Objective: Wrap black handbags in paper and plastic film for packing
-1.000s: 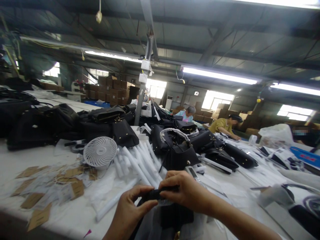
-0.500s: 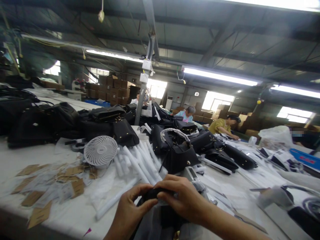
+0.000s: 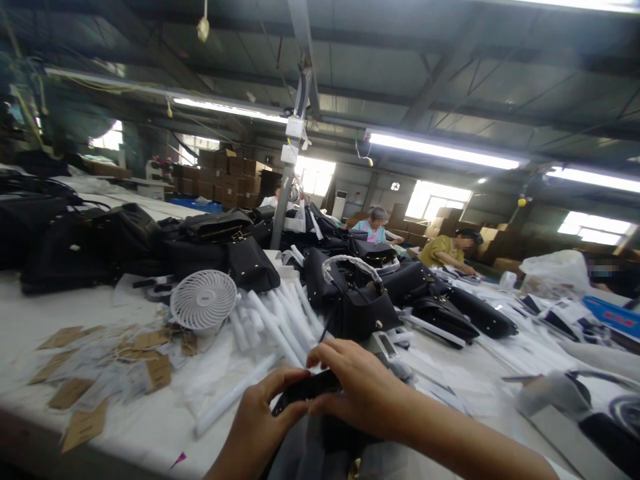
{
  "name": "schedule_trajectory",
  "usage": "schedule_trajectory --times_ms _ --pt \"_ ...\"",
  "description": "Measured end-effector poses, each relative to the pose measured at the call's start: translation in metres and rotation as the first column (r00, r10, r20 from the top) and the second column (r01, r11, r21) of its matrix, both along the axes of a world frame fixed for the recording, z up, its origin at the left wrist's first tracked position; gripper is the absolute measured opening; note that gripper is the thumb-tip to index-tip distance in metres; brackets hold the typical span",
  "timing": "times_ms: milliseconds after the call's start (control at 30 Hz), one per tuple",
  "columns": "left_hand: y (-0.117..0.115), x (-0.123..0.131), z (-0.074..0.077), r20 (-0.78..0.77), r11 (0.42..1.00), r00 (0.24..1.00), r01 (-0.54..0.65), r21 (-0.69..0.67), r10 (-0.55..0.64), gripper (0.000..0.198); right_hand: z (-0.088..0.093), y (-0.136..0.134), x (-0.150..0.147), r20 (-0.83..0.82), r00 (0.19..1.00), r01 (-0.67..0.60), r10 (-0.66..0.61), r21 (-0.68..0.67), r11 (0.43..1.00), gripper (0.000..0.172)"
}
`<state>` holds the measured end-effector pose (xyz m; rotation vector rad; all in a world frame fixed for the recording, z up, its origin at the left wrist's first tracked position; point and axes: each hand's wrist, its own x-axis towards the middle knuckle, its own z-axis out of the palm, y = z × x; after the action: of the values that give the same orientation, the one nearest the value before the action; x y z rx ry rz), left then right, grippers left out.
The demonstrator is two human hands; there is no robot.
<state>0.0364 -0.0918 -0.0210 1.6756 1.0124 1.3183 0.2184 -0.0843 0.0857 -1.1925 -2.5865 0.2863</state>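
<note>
Glaring tube light point(image 3: 444, 151) — dim ceiling point(image 3: 370, 43)

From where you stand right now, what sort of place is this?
Probably a bag workshop or factory floor: black leather-look handbags crowd a long white worktable, stacked brown cardboard boxes stand beyond it, and long white tube lights run overhead.

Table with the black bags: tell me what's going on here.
A person's left hand and right hand pinch a black item between them. Just beyond lie white tubes, with a white fan and brown tags to the left. Black handbags are heaped farther back, and a person in yellow leans over work.
</note>
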Motion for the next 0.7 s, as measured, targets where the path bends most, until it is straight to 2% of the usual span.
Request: schedule_trajectory --times_ms 67,133,200,267,367,433,500,567,633,700 --pt "0.001 -0.009 0.0 -0.144 0.991 0.99 0.027 0.129 -0.008 0.027 0.001 0.003 0.001 0.088 0.996 0.003 -0.001 -0.031 1.0 0.06" --pt "0.002 -0.018 0.001 -0.265 0.938 0.964 0.067 0.341 0.028 0.032 0.003 0.007 0.002 0.155 0.988 0.012 0.001 -0.082 0.997 0.062" --pt "0.005 -0.025 0.003 -0.343 0.817 0.934 0.12 0.564 0.099 0.037 0.006 0.009 0.001 0.186 0.982 -0.007 0.025 -0.093 0.996 0.054" --pt "0.007 -0.032 0.007 -0.391 0.681 0.905 0.179 0.71 0.17 0.042 0.011 0.011 -0.001 0.182 0.981 -0.045 0.059 -0.08 0.996 0.047" --pt "0.009 -0.039 0.015 -0.448 0.546 0.86 0.259 0.797 0.246 0.05 0.018 0.012 -0.006 0.152 0.985 -0.075 0.081 -0.049 0.996 0.042" --pt "0.007 -0.042 0.016 -0.473 0.501 0.833 0.29 0.816 0.288 0.052 0.022 0.013 -0.011 0.131 0.987 -0.092 0.097 -0.04 0.995 0.041" --pt "0.005 -0.045 0.009 -0.471 0.505 0.817 0.268 0.821 0.332 0.053 0.026 0.014 -0.015 0.133 0.985 -0.105 0.11 -0.049 0.993 0.042" --pt "0.003 -0.053 -0.007 -0.455 0.538 0.813 0.215 0.815 0.363 0.054 0.029 0.016 -0.016 0.163 0.979 -0.116 0.123 -0.053 0.992 0.037" --pt "0.0 -0.069 -0.031 -0.417 0.588 0.824 0.129 0.798 0.384 0.053 0.032 0.02 -0.013 0.202 0.971 -0.12 0.125 -0.04 0.992 0.028" --pt "-0.004 -0.092 -0.059 -0.368 0.669 0.824 -0.019 0.743 0.431 0.047 0.035 0.025 -0.005 0.235 0.967 -0.092 0.096 -0.026 0.995 0.024"
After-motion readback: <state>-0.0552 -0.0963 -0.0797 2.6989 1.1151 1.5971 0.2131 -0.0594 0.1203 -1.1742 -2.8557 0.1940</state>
